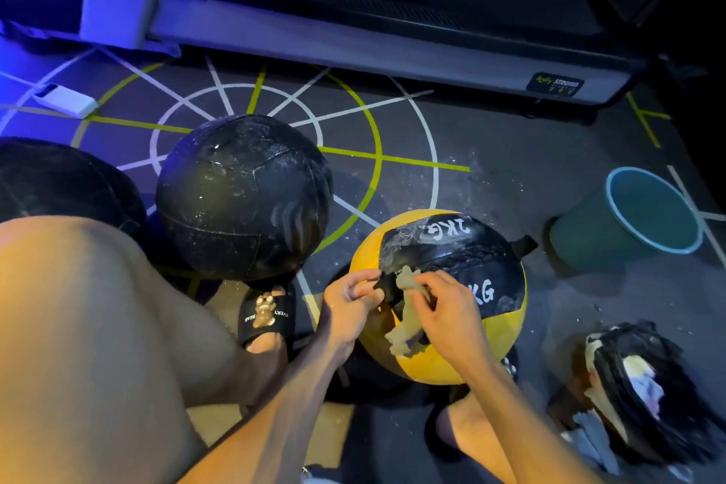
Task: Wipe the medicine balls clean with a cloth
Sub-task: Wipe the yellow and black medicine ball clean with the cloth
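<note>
A yellow and black medicine ball (pixel 451 248) marked 2KG sits on the floor between my feet. My left hand (pixel 347 305) pinches a black strap (pixel 387 285) on the ball's near side. My right hand (pixel 448 306) grips a pale, crumpled cloth (pixel 406 326) and presses it against the strap and the ball. A larger black medicine ball (pixel 243 196), streaked with white dust, stands to the left. Part of another dark ball (pixel 59 181) shows at the far left, behind my knee.
A teal bucket (pixel 628 220) stands on the floor at the right. A torn black bag with scraps (pixel 644 385) lies at the lower right. A treadmill base (pixel 373 51) runs across the back. My sandalled foot (pixel 267 318) is beside the yellow ball.
</note>
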The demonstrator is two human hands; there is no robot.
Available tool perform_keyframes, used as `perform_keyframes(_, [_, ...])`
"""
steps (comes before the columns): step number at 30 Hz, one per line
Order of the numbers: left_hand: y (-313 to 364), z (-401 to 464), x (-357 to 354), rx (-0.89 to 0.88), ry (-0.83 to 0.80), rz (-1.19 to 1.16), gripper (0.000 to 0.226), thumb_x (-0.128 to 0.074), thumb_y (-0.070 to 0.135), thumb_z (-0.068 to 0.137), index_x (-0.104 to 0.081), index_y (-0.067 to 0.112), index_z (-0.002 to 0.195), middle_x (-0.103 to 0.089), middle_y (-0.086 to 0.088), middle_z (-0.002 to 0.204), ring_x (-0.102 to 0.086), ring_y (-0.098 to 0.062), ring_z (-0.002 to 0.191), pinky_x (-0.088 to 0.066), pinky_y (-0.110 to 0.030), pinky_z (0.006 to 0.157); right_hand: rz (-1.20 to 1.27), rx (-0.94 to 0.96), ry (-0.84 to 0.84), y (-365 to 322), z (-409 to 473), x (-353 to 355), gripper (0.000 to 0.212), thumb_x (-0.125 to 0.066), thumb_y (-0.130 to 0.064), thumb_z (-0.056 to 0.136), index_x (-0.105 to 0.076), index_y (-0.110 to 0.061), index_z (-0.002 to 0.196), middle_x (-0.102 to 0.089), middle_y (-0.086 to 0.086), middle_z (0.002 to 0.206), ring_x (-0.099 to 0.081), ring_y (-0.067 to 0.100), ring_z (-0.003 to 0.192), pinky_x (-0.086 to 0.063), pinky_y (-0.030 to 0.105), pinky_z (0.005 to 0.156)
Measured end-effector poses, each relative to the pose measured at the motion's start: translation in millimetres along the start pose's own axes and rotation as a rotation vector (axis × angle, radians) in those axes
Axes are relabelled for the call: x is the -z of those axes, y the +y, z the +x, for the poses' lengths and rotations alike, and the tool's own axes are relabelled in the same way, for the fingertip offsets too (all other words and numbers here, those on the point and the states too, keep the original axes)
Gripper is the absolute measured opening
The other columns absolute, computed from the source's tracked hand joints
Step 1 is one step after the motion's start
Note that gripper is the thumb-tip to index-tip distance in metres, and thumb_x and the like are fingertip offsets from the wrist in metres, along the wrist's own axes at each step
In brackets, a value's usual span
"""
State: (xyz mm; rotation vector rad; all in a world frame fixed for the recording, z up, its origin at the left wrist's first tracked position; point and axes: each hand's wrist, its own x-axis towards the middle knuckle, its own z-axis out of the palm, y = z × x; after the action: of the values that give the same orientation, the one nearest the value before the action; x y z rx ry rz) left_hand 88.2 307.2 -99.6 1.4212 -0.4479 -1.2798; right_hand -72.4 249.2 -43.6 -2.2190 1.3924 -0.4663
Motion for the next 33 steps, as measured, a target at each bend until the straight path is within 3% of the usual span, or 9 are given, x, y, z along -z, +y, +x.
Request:
perform_keyframes(3, [13,0,0,-0.031,-0.029,0.000,0.027,-0.066,-0.007,0.093,-0.069,0.005,0.117,-0.066,0.011,0.064,-0.060,-0.001,0.067,-0.048,-0.017,0.074,0.185,-0.111,0.047,12,-13,24,0.008,-0.067,-0.019,0.097,-0.073,-0.024,0.098,-0.070,-0.010,0.079,-0.064,0.007,0.074,-0.048,0.020,0.068])
perform_keyframes(7, [30,7,8,-0.049,-0.196,0.171,0.031,-0.067,0.003,0.097,-0.069,0.021,0.122,-0.079,0.004,0.106,-0.072,-0.017,0.108,-0.051,-0.033,0.093,0.460,-0.319,0.267,54,-19,77,0.011,-0.060,-0.017,0.103,-0.069,-0.019,0.097,-0.074,0.006,0.089,-0.067,0.016,0.080,-0.053,0.040,0.075])
perform_keyframes(9, [34,13,11,-0.208,-0.273,0.438,0.035,-0.071,0.008,0.095,-0.069,0.031,0.122,-0.076,0.012,0.112,-0.068,-0.011,0.113,-0.052,-0.035,0.098,0.484,-0.413,0.397,71,-19,99,0.013,-0.057,-0.017,0.105,-0.066,-0.018,0.095,-0.071,0.016,0.090,-0.064,0.011,0.076,-0.052,0.036,0.073])
perform_keyframes(12, [39,18,9,-0.460,-0.279,0.805,0.036,-0.075,0.018,0.093,-0.068,0.034,0.125,-0.068,0.016,0.119,-0.060,-0.005,0.116,-0.044,-0.031,0.103,0.436,-0.523,0.586,91,-13,116,0.011,-0.054,-0.012,0.105,-0.062,-0.006,0.107,-0.067,0.014,0.096,-0.060,-0.010,0.063,-0.047,0.010,0.060])
perform_keyframes(14, [40,19,2,-0.545,-0.265,0.907,0.037,-0.075,0.022,0.094,-0.068,0.027,0.130,-0.063,0.011,0.121,-0.055,-0.010,0.116,-0.039,-0.028,0.100,0.380,-0.567,0.638,105,-6,112,0.015,-0.052,-0.014,0.106,-0.058,-0.003,0.114,-0.065,0.014,0.101,-0.061,-0.005,0.071,-0.048,0.017,0.064])
perform_keyframes(18, [31,22,-6,-0.554,-0.233,0.986,0.043,-0.073,0.022,0.094,-0.066,0.026,0.137,-0.055,0.009,0.123,-0.051,-0.012,0.118,-0.036,-0.022,0.092,0.327,-0.623,0.501,108,9,72,0.018,-0.052,-0.024,0.104,-0.061,-0.016,0.116,-0.070,0.012,0.109,-0.066,0.033,0.102,-0.051,0.045,0.089])
perform_keyframes(22, [28,24,-9,-0.545,-0.255,0.990,0.042,-0.072,0.024,0.096,-0.066,0.029,0.137,-0.054,0.013,0.125,-0.047,-0.008,0.119,-0.034,-0.023,0.093,0.199,-0.365,0.475,60,10,18,0.029,-0.058,-0.008,0.101,-0.070,-0.013,0.127,-0.071,0.008,0.123,-0.064,0.020,0.108,-0.040,0.016,0.087])
perform_keyframes(28, [22,28,4,-0.548,-0.213,0.954,0.039,-0.074,0.022,0.095,-0.069,0.033,0.131,-0.055,0.017,0.120,-0.053,-0.003,0.112,-0.043,-0.025,0.090,0.004,0.208,0.151,70,-25,-19,0.044,-0.057,-0.002,0.097,-0.062,-0.013,0.140,-0.057,0.001,0.148,-0.045,0.014,0.144,-0.034,0.035,0.120])
perform_keyframes(33, [9,13,1,-0.653,-0.261,0.986,0.044,-0.058,0.030,0.100,-0.060,0.022,0.143,-0.053,0.010,0.148,-0.043,-0.004,0.136,-0.021,-0.007,0.113,0.170,-0.378,0.377,85,-12,16,0.034,-0.057,-0.014,0.103,-0.067,-0.022,0.134,-0.068,0.000,0.134,-0.063,0.025,0.123,-0.041,0.022,0.096])
